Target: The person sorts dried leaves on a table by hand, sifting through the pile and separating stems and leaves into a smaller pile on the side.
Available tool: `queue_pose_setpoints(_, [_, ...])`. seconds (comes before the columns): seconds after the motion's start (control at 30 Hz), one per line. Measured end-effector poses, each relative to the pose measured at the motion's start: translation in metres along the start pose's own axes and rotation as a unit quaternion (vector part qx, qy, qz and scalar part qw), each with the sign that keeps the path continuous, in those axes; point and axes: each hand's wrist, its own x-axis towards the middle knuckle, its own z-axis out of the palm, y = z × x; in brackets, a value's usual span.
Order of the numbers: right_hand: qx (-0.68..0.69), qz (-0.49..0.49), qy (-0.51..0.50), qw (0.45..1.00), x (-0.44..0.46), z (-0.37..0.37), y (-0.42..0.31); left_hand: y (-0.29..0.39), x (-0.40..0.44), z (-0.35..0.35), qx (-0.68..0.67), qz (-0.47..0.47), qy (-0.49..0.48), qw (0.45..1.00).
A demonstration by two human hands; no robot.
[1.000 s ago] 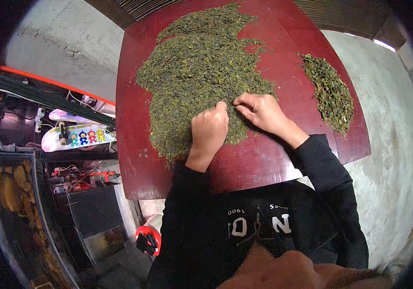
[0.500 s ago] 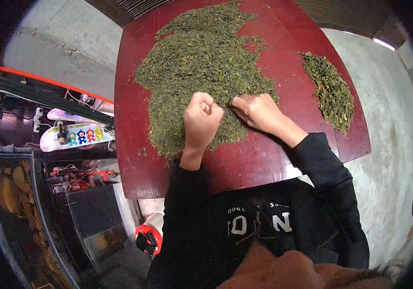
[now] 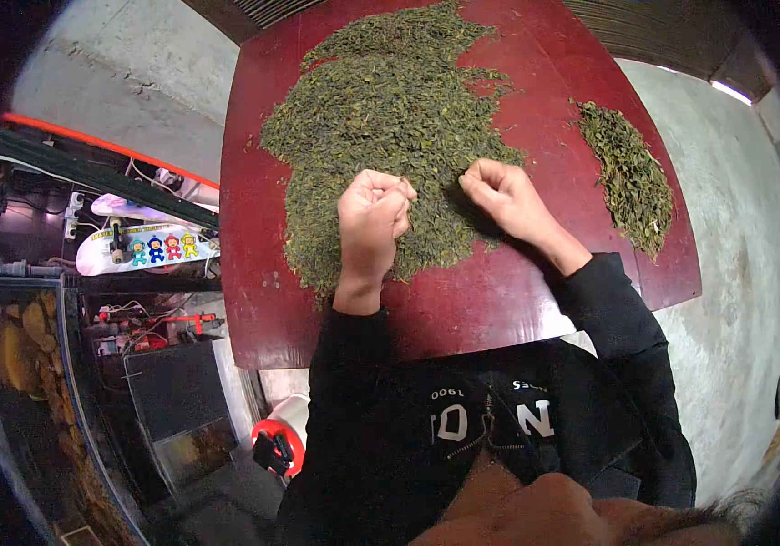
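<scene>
- In the head view, my left hand [image 3: 372, 214] is curled into a loose fist, thumb against the bent fingers; I cannot tell whether a leaf is caught inside.
- My right hand [image 3: 506, 198] has its thumb and forefinger drawn together in a pinch; whether anything sits between their tips, I cannot tell.
- Both hands are over the near part of the big heap [image 3: 381, 118] of green leaves, just apart from each other, the right one towards the heap's right side with a dark shadow beneath it.
- The big heap spreads across the left and middle of the red tabletop [image 3: 549, 82], reaching towards the far edge.
- A small pile [image 3: 628, 177] of leaves lies near the tabletop's right edge, well apart from the big heap, with bare red surface between them.
- My black sleeves [image 3: 613, 309] reach over the near edge, and white letters show on my top [image 3: 572, 455].
- Left of the tabletop are a white skateboard [image 3: 149, 255] with four coloured figures, an orange-red bar [image 3: 108, 146] above it and a glass tank [image 3: 21, 364] nearer me.
- A white-and-red container [image 3: 294, 417] stands by my left sleeve.
- Grey floor [image 3: 731, 237] shows to the right.
</scene>
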Motion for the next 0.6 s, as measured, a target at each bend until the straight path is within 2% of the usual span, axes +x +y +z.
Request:
queue_pose_setpoints(0.1, [0.124,0.065,-0.013,0.99,0.001,-0.001,-0.006,0.002,0.001,-0.001,-0.003,-0.005,-0.015,1.0])
queue_pose_setpoints(0.2, [0.297,0.148,-0.032,0.943,0.0,-0.002,-0.016,0.003,0.002,-0.001,-0.022,-0.023,-0.027,0.999])
queue_pose_setpoints(0.4, [0.357,0.162,-0.096,0.915,-0.001,0.001,-0.013,0.009,0.0,0.002,-0.096,-0.041,-0.008,0.994])
queue_pose_setpoints(0.57, [0.415,0.145,-0.145,0.886,0.0,-0.001,-0.001,0.01,0.005,-0.025,-0.012,-0.041,-0.074,0.996])
queue_pose_setpoints(0.6, [0.409,0.145,-0.139,0.89,0.001,-0.001,0.0,0.014,0.004,-0.026,0.145,-0.028,-0.065,0.987])
